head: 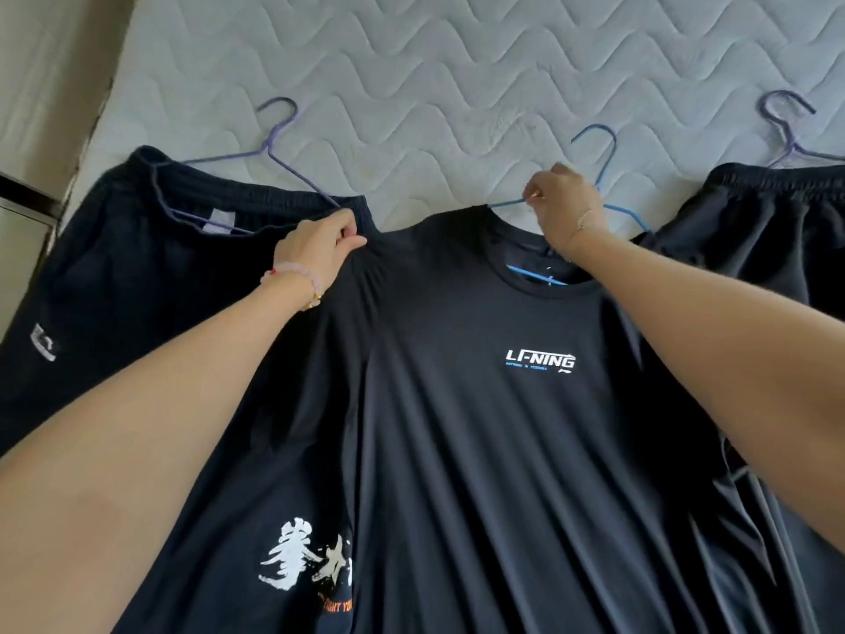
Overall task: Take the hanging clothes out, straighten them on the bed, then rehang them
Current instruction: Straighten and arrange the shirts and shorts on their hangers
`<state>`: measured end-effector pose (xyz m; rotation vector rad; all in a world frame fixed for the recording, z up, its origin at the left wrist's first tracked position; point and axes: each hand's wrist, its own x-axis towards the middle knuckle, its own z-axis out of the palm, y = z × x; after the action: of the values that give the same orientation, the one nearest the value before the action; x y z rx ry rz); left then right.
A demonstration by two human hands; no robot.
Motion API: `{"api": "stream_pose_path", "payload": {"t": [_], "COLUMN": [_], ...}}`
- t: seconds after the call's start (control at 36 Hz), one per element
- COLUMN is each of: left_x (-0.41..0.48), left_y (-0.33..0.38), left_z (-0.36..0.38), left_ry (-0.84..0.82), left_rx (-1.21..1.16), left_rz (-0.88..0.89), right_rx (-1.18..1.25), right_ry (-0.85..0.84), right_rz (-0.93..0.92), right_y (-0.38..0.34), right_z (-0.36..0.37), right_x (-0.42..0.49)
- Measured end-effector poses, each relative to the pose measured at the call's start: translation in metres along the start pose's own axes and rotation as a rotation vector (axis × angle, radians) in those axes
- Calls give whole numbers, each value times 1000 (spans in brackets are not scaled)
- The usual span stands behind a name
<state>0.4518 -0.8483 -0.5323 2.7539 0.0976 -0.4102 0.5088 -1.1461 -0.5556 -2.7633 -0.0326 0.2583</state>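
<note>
Black T-shirt (457,404) lies front-up at centre on the quilted mattress (411,61), with the blue hanger (507,204) through its collar. Left hand (315,242) pinches the shirt's left shoulder fabric. Right hand (555,199) grips the blue hanger above the collar. Dark garments on purple hangers (302,175) lie on either side.

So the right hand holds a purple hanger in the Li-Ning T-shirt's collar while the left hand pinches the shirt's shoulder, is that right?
Not quite: the head view shows that the hanger held by the right hand in the Li-Ning T-shirt collar is blue, not purple. The left hand does pinch the shirt's shoulder.
</note>
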Motion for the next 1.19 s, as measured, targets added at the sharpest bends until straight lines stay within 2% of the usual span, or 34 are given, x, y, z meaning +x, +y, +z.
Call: {"api": "stream_pose_path", "payload": {"t": [0.08,0.19,0.31,0.42,0.56,0.67,0.78,0.86,0.97,1.06,1.14,1.19], "left_x": [-6,-19,-34,-48,-81,-97,-99,-100,-101,-101,-100,-99], "left_y": [2,16,51,96,143,158,164,174,191,212,245,269], "left_z": [11,26,42,67,105,128,137,136,127,119,116,117], "left_ry": [38,160,150,-36,-65,-91,-63,-112,-191,-235,-243,-234], "left_rx": [207,338,280,147,34,90,177,237,250,30,-155,-141], "left_rz": [-22,70,268,337,428,490,485,443,346,244,286,333], "right_rx": [204,312,254,216,378,592,777,829,627,476,384,306], "right_ry": [-91,1,76,90,81,36,13,-11,112,153,113,85], "right_rz": [0,110,293,490,681,748,709,654,548,418,254,163], "right_y": [9,46,105,158,189,198,188,174,146,122,103,93], "right_z": [-3,-29,-62,-77,-69,-57,-48,-41,-34,-25,-10,0], "right_x": [-19,-61,-114,-167,-218,-240,-249,-252,-262,-269,-276,-281]}}
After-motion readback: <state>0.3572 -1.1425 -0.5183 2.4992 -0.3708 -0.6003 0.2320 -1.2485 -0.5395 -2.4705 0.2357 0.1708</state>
